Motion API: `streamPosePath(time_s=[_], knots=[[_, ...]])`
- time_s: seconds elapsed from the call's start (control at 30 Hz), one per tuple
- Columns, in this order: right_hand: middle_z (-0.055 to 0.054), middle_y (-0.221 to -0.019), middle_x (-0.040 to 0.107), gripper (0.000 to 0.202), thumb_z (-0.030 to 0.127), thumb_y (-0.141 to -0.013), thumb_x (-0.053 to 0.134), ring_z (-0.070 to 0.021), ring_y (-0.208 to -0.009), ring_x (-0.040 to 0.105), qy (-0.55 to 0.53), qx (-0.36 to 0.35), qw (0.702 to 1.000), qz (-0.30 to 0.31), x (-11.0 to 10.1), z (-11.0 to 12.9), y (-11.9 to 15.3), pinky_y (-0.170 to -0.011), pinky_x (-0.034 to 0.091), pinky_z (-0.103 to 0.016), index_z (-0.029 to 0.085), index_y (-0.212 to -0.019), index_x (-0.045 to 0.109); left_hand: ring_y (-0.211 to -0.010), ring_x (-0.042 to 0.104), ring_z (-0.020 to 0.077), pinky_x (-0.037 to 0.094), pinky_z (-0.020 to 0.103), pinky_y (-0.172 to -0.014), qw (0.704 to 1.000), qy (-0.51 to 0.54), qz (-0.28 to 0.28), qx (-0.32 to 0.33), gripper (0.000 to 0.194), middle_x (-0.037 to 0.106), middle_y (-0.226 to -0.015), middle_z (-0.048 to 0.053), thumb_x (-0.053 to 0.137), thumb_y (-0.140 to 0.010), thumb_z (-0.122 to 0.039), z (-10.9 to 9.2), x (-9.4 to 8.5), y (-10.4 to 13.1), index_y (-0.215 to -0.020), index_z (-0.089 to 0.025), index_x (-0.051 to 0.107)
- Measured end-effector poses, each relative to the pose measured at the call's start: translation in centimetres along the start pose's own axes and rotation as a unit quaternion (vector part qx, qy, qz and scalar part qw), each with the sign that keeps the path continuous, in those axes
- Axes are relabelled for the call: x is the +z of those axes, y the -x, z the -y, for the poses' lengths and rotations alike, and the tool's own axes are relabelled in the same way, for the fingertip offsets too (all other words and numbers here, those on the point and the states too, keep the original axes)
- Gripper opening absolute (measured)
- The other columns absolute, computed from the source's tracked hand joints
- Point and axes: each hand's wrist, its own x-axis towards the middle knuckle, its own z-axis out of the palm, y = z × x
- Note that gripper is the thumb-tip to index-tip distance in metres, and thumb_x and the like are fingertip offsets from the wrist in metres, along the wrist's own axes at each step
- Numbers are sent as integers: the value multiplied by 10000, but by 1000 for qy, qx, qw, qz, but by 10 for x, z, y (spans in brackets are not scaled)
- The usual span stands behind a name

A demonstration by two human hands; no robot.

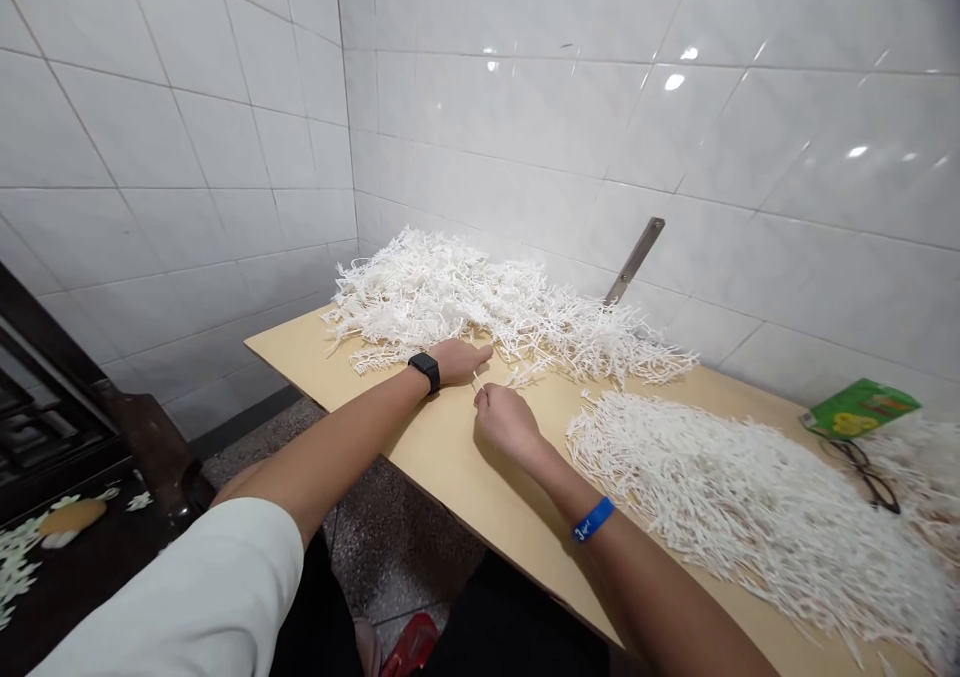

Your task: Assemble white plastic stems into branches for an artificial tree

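My left hand [456, 360], with a black watch at the wrist, is over the board near the front of a tangled pile of white branching pieces [450, 292]. Its fingers are mostly hidden, with the thumb reaching right. Close beside it, my right hand [504, 419] pinches a thin white strip [478, 383] between thumb and finger; the strip extends toward my left hand. A blue band is on my right wrist. To the right lies a second heap of straighter white pieces [735, 487].
The tan board [450, 457] meets a tiled wall. A metal bracket [636, 259] stands against the wall. At the right are a green packet [859, 409], dark-framed glasses [866, 472] and more white pieces. Dark wooden furniture [142, 447] is at the left.
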Motion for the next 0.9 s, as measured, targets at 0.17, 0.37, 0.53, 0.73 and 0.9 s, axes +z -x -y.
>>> streamPosePath(time_s=[0.17, 0.37, 0.53, 0.73, 0.9], knots=[[39, -478, 406, 102, 205, -763, 505, -117, -415, 341, -128, 95, 986, 45, 7, 13, 5, -449, 248, -258, 175, -770, 602, -660, 620, 230, 394, 322, -667, 999, 24, 21, -12, 247, 692, -752, 83, 407, -974, -334, 1, 2, -3, -1080, -170, 558], [87, -507, 329, 223, 205, -772, 457, -72, -376, 232, -282, 159, 944, 60, 15, 22, 34, -381, 198, -211, 145, -954, 572, -745, 644, 254, 412, 335, -694, 998, 46, 38, -24, 237, 706, -855, 118, 395, -972, -304, 2, 2, -6, -1058, -169, 569], [92, -514, 320, 217, 204, -775, 504, -64, -380, 221, -317, 166, 932, 57, 10, 19, 45, -383, 183, -206, 138, -964, 587, -810, 655, 255, 424, 332, -714, 997, 50, 46, -31, 268, 714, -933, 124, 366, -982, -316, 1, 1, -6, -1079, -175, 572], [70, -513, 391, 260, 199, -764, 498, -75, -380, 286, -255, 134, 957, 37, 4, 13, 49, -390, 228, -216, 118, -973, 629, -764, 650, 241, 422, 318, -687, 997, 42, 47, -36, 259, 716, -867, 107, 377, -980, -321, -1, 1, -5, -1075, -182, 574], [-11, -577, 551, 209, 260, -767, 537, -142, -487, 467, -146, 54, 988, -4, -9, -9, 38, -490, 370, -261, 148, -858, 688, -740, 653, 227, 439, 311, -696, 998, 38, 21, -42, 237, 710, -801, 94, 408, -974, -305, -3, 0, -3, -1049, -176, 592]])
